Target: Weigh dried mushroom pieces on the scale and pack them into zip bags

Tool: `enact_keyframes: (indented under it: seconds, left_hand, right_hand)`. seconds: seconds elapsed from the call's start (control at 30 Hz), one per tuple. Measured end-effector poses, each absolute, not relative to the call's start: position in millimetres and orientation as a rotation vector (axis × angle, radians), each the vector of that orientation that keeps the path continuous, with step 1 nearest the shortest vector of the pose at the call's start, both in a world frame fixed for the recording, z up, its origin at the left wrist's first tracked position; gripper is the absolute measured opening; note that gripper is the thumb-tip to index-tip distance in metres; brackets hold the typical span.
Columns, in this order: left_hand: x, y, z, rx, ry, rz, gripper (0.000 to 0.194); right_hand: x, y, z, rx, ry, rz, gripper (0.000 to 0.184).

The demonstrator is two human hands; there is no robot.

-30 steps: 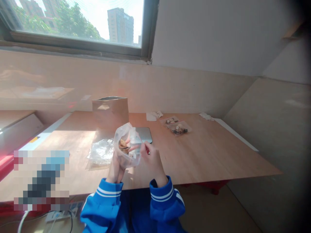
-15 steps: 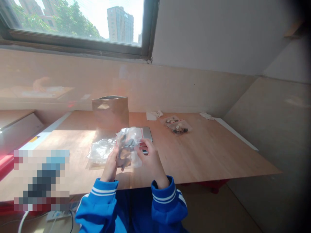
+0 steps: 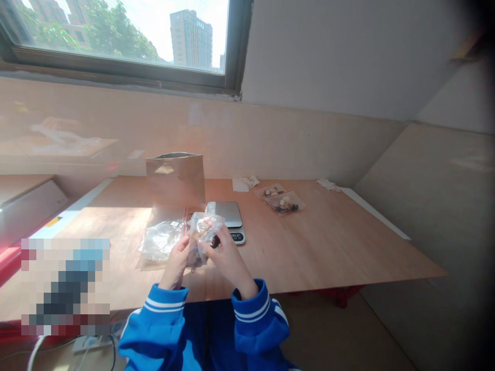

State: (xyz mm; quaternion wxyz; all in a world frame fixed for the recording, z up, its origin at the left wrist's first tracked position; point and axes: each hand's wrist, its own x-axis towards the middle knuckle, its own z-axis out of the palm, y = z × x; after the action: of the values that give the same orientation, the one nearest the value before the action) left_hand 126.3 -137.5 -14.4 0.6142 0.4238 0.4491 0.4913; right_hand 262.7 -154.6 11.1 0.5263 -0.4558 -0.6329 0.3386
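Note:
A clear plastic zip bag (image 3: 201, 226) with brown and dark pieces inside is between my hands, just above the table's near edge. My left hand (image 3: 178, 260) grips its left side. On the right side, my right hand (image 3: 224, 252) has its fingers closed on the plastic, by a dark piece. The contents are too blurred to name. Beyond the bag sits a kitchen scale (image 3: 225, 212) with a silver plate and a lit dark display. Left of my hands lies a stack of clear plastic bags (image 3: 160, 241).
A brown paper bag (image 3: 176, 178) stands upright with its top open at the back. Two filled zip bags (image 3: 285, 202) lie right of the scale, near crumpled white paper (image 3: 249, 181). The wooden table (image 3: 328, 247) ends close to my body. A pixelated patch covers the left.
My right hand has moved left and in against the bag, which now looks more bunched up. The scale's plate and display have come into fuller view.

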Motion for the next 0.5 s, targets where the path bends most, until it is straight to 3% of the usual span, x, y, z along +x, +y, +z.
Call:
enact_keyframes:
  seconds: [0.13,0.5]
  left_hand:
    - [125,-137,-12,1.027,1.004,1.136,0.075]
    - [129,-137,-9,0.847,1.088,1.262,0.049]
  right_hand:
    - [261,-156,12,-1.067,-1.512,0.859,0.051]
    - [253,-147,2,-0.961,-1.11,1.084,0.046]
